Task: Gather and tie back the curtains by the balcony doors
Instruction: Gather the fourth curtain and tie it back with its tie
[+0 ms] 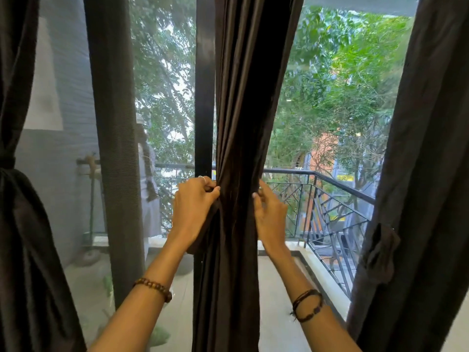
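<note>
1. We stand at the balcony doors with the middle curtain (236, 123) hanging straight ahead, bunched into a narrow column of dark folds in front of the door frame (204, 85).
2. Our left hand (194, 207) has its fingers curled into the left edge of the bundle, pinching a fold; our right hand (269, 212) grips the right edge at about the same height, fingertips hooked into the cloth.
3. The fabric reads as soft, limp and fairly light; we judge it will crush easily but spring loose and slide if the grip slackens.
4. The best hold looks to be right between our hands, at the cinched waist, where the folds are tightest.
5. Far to the left of our left hand, the left curtain (15, 224) already shows a knot at its waist; to the right of our right hand, the right curtain (431, 148) hangs with a cloth tie (380, 252) on its edge.
6. Beyond our hands lies the balcony railing (330, 179).
</note>
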